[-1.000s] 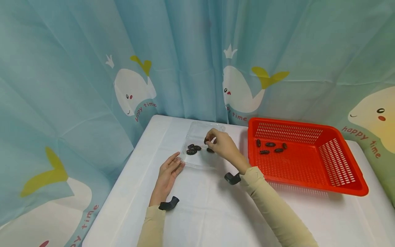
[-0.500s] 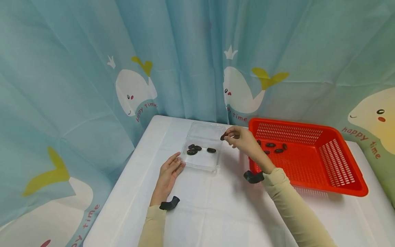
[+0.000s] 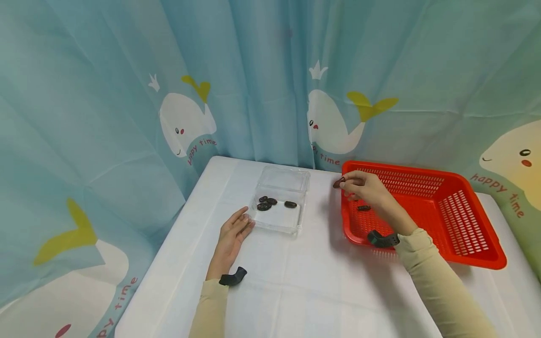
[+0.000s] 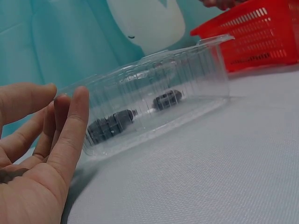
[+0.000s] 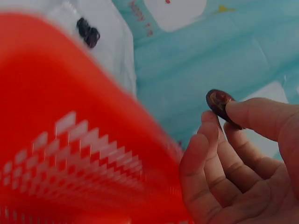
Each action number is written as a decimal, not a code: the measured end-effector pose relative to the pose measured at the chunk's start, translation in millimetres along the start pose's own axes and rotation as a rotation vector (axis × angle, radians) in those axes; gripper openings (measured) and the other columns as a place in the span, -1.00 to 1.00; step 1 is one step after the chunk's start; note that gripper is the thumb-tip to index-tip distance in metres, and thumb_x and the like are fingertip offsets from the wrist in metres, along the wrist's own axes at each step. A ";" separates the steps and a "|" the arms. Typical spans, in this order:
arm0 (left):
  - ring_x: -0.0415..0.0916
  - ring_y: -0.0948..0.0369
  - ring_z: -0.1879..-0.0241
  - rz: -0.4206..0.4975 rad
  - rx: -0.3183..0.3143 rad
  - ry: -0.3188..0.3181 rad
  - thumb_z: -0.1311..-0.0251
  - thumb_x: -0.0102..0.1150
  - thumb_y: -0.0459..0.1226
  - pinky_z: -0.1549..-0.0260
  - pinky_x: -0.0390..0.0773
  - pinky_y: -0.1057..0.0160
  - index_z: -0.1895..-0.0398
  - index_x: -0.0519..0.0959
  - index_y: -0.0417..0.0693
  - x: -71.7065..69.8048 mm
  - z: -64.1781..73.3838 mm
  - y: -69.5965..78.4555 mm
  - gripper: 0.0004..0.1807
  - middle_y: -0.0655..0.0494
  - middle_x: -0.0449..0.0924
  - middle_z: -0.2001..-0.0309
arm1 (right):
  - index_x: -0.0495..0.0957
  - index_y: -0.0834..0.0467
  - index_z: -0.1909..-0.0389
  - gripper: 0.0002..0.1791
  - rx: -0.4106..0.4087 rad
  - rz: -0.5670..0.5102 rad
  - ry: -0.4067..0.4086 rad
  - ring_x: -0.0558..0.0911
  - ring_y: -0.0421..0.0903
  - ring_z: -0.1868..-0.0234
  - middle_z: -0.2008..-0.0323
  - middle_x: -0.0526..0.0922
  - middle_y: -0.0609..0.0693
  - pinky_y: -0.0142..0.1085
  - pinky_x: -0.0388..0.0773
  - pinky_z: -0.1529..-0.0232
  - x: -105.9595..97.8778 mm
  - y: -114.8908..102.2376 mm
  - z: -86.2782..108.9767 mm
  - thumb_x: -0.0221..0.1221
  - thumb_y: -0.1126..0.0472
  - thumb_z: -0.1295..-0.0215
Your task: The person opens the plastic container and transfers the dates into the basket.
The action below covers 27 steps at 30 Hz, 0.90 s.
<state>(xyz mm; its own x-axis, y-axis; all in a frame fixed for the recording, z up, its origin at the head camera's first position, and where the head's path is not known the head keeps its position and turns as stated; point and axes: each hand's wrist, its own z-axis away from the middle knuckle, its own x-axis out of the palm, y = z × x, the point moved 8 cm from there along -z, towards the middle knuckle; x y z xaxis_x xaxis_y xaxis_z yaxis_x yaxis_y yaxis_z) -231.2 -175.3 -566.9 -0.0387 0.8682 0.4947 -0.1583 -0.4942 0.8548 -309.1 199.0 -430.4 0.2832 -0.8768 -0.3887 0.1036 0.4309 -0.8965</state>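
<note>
My right hand pinches a brown date between thumb and fingertip, above the left rim of the red basket. A clear plastic box with its lid folded back stands on the table, to the left of the basket. Inside it several dates bunch together at the left, and a single date lies apart on the right. The fingers of my left hand are loosely extended and touch the box's front left corner, as the left wrist view also shows.
The red perforated basket stands at the table's right side. One date shows inside it; my right hand and forearm hide part of its floor. Behind the white-covered table hangs a blue curtain.
My right hand has carried the date up from the box and rightward, over to the basket's left rim. My left hand has stayed at the box corner.
</note>
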 end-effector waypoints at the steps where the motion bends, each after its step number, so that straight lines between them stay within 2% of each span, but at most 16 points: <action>1: 0.53 0.31 0.01 -0.001 0.000 0.000 -0.55 -0.01 -0.45 -0.29 0.63 0.33 -0.53 0.28 -0.23 0.1 0.2 0.1 -0.47 0.15 0.44 0.07 | 0.46 0.27 -0.26 -0.51 0.004 0.011 -0.005 0.68 -0.15 0.19 0.14 0.74 -0.09 -0.29 0.75 0.07 -4.3 3.7 0.4 0.24 0.05 -0.51; 3: 0.53 0.32 0.01 0.000 -0.003 -0.001 -0.54 0.01 -0.45 -0.28 0.63 0.33 -0.53 0.28 -0.23 -0.2 0.4 0.0 -0.46 0.15 0.44 0.07 | 0.46 0.27 -0.26 -0.51 0.017 0.017 -0.021 0.69 -0.15 0.16 0.13 0.75 -0.10 -0.28 0.76 0.03 -12.4 12.0 0.3 0.24 0.05 -0.51; 10: 0.53 0.32 0.02 -0.003 -0.004 0.011 -0.55 -0.01 -0.46 -0.27 0.64 0.33 -0.53 0.29 -0.23 -0.8 0.0 0.4 -0.48 0.16 0.44 0.07 | 0.42 0.27 -0.33 -0.45 0.072 0.076 -0.063 0.69 -0.28 0.20 0.24 0.72 -0.33 -0.24 0.74 0.04 -41.4 40.3 3.0 0.22 0.01 -0.53; 17: 0.52 0.31 0.00 -0.003 -0.011 0.005 -0.54 0.02 -0.44 -0.30 0.62 0.31 -0.53 0.30 -0.22 -0.3 -1.6 -1.3 -0.47 0.15 0.43 0.06 | 0.35 0.44 -0.38 -0.45 0.041 0.085 -0.119 0.72 -0.31 0.13 0.10 0.73 -0.25 -0.26 0.79 0.05 -67.1 61.9 7.2 0.14 0.15 -0.59; 27: 0.53 0.31 -0.01 -0.015 -0.012 0.018 -0.54 0.04 -0.42 -0.29 0.63 0.32 -0.51 0.32 -0.19 -2.0 -1.4 -0.7 -0.48 0.15 0.45 0.05 | 0.36 0.50 -0.33 -0.47 0.081 0.080 -0.145 0.71 -0.26 0.21 0.21 0.74 -0.28 -0.31 0.78 0.10 -100.0 94.1 4.3 0.13 0.18 -0.59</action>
<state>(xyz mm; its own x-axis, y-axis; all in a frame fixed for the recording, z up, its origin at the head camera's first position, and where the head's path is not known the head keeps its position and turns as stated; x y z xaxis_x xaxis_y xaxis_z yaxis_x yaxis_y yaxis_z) -232.4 -176.6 -568.7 -0.0538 0.8763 0.4787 -0.1707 -0.4804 0.8603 -323.6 328.2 -474.9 0.4277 -0.8016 -0.4179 0.1502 0.5189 -0.8416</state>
